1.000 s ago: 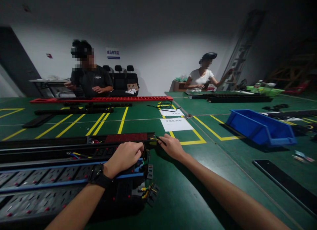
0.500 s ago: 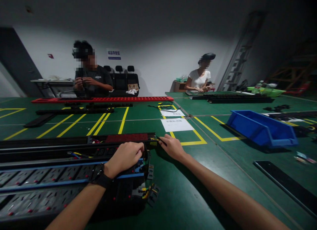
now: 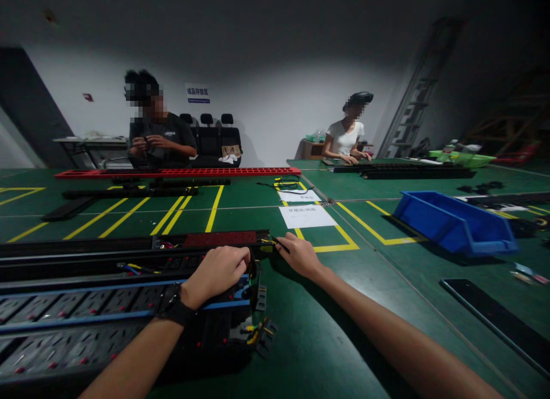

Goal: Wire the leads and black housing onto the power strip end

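Long black power strips [image 3: 81, 303] with rows of sockets, red dots and blue edging lie side by side at the lower left. My left hand [image 3: 221, 273], a black watch [image 3: 174, 304] on its wrist, rests curled over the right ends of the strips. Its fingertips are hidden, so what they grip cannot be made out. Just beyond, a black channel holds a dark red board [image 3: 221, 238]. At the channel's right end my right hand [image 3: 298, 257] pinches a thin black piece [image 3: 281, 245] beside a yellow-green wire [image 3: 267, 243]. Loose wires and black brackets [image 3: 266, 333] stick out of the nearest strip.
A blue bin [image 3: 455, 224] and a phone-like dark slab [image 3: 494, 321] lie on the right. White paper sheets [image 3: 307, 216], black cables [image 3: 287, 184] and a red rail [image 3: 180, 173] are farther back. Two people [image 3: 161, 138] [image 3: 346, 138] work across the green table.
My hands hold nearly the same place. Across the table, the person on the right has moved their hands slightly, and the person on the left has shifted a little.
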Motion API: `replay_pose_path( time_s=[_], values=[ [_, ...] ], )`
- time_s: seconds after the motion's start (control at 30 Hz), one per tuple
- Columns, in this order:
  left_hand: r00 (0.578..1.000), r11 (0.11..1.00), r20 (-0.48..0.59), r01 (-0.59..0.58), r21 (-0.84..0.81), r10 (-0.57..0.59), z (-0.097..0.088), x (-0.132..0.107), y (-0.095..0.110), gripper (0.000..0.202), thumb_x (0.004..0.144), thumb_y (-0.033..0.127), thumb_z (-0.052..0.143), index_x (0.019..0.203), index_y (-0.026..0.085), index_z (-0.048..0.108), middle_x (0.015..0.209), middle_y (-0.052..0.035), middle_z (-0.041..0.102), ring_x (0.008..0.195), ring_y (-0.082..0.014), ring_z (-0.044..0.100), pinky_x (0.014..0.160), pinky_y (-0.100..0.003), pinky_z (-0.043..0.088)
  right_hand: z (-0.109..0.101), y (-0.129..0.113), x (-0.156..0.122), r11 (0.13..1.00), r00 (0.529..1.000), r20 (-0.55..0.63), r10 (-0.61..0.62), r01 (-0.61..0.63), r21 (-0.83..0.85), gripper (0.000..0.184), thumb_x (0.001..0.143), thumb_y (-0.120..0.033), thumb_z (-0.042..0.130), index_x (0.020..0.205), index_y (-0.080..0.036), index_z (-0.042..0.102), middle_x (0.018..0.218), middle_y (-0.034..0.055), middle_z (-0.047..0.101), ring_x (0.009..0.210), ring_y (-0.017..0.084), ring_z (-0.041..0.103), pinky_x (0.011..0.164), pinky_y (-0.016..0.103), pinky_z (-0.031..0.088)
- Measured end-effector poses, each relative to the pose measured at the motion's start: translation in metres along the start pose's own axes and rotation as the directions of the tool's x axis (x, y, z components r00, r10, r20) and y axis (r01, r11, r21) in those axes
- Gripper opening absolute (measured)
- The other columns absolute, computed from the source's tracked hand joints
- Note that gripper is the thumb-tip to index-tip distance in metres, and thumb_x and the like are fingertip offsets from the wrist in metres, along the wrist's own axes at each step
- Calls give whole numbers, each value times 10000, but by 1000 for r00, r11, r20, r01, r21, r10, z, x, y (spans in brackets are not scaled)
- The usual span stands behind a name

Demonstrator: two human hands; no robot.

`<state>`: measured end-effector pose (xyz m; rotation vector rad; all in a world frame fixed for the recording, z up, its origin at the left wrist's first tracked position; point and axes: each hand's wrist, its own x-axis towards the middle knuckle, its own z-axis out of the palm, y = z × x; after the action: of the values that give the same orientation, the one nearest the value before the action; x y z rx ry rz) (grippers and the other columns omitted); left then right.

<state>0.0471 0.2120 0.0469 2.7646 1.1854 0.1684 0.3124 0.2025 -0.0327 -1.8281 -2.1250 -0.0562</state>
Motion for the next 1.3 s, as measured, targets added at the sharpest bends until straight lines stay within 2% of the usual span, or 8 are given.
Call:
replay_pose_path(
  time_s=[0.7, 1.03, 1.3],
  values=[
    [1000, 1000, -18, -6, 0, 6, 0, 0, 0, 229, 971, 171, 490, 965, 231, 711, 963, -56, 804, 920, -252, 763, 760, -306, 495, 4, 1, -1, 999, 998, -43, -51, 51, 9, 263, 1134, -305, 500, 1174, -219, 746, 1038, 51, 698, 841, 175, 663, 701, 281, 403],
    [999, 1000, -31, -23, -7, 23, 2, 0, -2, 249, 955, 190, 473, 953, 222, 719, 969, -60, 812, 907, -238, 759, 754, -310, 491, -1, -3, 0, 1000, 1000, -11, -3, 3, -1, 231, 1107, -291, 527, 1088, -210, 743, 1047, 66, 713, 884, 197, 671, 714, 288, 416],
    [1000, 1000, -15, -7, -2, 7, 0, 0, 0, 244, 965, 187, 478, 959, 231, 718, 990, -60, 814, 939, -253, 765, 767, -314, 500, -1, -3, 1, 1000, 1000, -3, 12, -12, 4, 236, 1101, -304, 526, 1121, -217, 744, 1064, 64, 722, 901, 203, 678, 731, 282, 436]
  ],
)
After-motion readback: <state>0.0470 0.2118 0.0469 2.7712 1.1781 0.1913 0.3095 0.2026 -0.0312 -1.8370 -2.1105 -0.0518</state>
